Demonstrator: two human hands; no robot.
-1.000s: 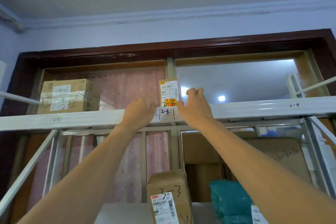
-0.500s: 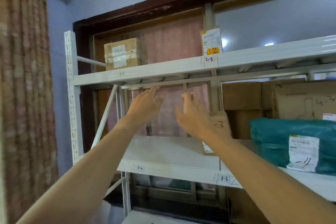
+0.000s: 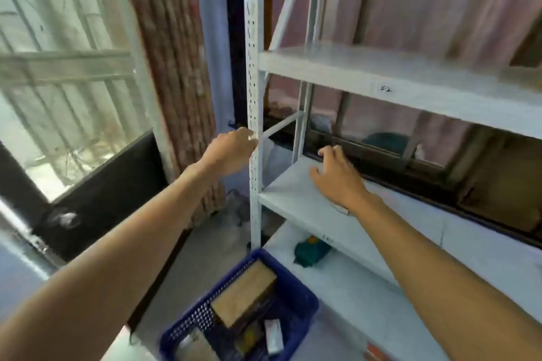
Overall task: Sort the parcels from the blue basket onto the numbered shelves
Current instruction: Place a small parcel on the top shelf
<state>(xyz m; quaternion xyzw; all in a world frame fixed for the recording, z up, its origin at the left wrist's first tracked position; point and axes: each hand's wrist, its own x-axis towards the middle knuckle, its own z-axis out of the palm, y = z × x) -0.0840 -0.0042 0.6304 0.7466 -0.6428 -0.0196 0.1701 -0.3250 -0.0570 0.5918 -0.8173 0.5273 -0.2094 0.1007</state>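
Blue plastic basket [image 3: 303, 300] stands on the floor [image 3: 187, 267] at the foot of the white metal shelves [image 3: 352, 67]. In it lie the parcels: a blurred greyish packet [image 3: 195, 346] at the left, a brown cardboard box [image 3: 243, 291] propped in the middle, a small pale packet [image 3: 274, 335] at the right. Above it, the left hand [image 3: 231, 151] hovers at the perforated upright [image 3: 253, 82], fingers loosely curled round nothing. The right hand [image 3: 337, 177] hangs over a middle shelf board [image 3: 293, 199], fingers spread, relaxed and holding nothing. A teal parcel [image 3: 312, 252] lies on the board below. A window [image 3: 58, 82] and then a brown curtain [image 3: 173, 67] stand left of the shelves.
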